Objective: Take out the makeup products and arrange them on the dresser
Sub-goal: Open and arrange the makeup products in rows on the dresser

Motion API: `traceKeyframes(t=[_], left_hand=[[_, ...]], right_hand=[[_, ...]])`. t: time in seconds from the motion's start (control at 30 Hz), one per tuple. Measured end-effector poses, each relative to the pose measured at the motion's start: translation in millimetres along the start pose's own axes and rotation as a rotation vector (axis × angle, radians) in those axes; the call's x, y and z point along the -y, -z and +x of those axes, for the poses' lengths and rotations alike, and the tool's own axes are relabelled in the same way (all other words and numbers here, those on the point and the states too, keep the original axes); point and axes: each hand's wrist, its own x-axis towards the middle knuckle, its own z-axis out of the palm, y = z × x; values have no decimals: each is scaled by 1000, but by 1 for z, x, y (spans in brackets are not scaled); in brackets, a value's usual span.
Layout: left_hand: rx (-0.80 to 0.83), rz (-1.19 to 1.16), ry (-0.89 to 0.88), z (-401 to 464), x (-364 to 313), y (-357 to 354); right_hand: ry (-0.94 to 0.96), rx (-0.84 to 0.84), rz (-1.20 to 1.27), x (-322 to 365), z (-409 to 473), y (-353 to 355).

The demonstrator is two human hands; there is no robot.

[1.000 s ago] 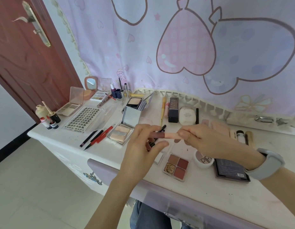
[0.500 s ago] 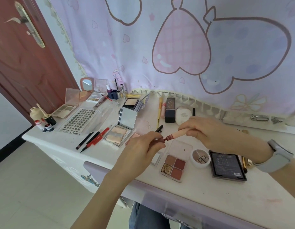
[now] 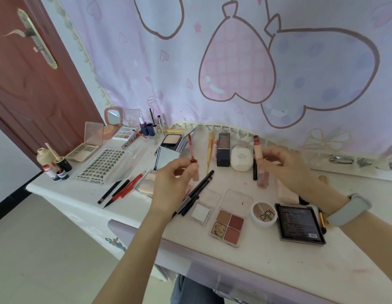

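Note:
My left hand (image 3: pixel 171 183) pinches the pink cap of a lip gloss wand (image 3: pixel 191 150), whose red applicator stem points up. My right hand (image 3: pixel 287 170) grips the lip gloss tube (image 3: pixel 258 150), which stands upright with its dark red open neck on top. The two parts are apart, both just above the white dresser (image 3: pixel 278 260). Between and below the hands lie two black pencils (image 3: pixel 197 191). A four-colour eyeshadow palette (image 3: pixel 228 224), a round pot (image 3: pixel 263 213) and a black palette box (image 3: pixel 299 222) lie near the front edge.
A lash tray (image 3: pixel 103 165), red and black pencils (image 3: pixel 122 189), open compacts (image 3: pixel 171 141), a dark box (image 3: pixel 223 150) and a white compact (image 3: pixel 241 160) fill the back and left. Small bottles (image 3: pixel 56 170) stand at the left corner. A brown door (image 3: pixel 26 84) is at left, a pink curtain (image 3: pixel 234 62) behind.
The hands have pulled apart: the wand came out of the tube. My left hand turned the wand upright and my right hand raised the tube upright.

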Motion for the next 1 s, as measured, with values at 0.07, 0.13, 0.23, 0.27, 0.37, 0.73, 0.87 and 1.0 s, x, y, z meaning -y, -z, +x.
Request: traceKeyframes(t=[0.07,0.13,0.23,0.27,0.37,0.73,0.87,1.0], left_hand=[[21,27,15,9,-3,-15],[49,78,34,16,-4,-29],[65,240,40,24,-1,-45],[84,283,39,25,1,-49],[145,401,51,27,7,-58],[206,493,47,27,18,-58],[221,464,65,26,20,-58],[218,460,59,26,20,-58]], right_hand=[[-25,-44,-6,-5,5,-9],[-30,-55,-13,-9,8,-18],[15,-31,-191,-18,13,-27],[32,-18,-264,-20,14,-30],[104,2,-458,-28,15,-36],[175,62,-662,-28,20,-49],[169,60,-665,-26,20,-50],[175,78,-667,-26,20,-50]])
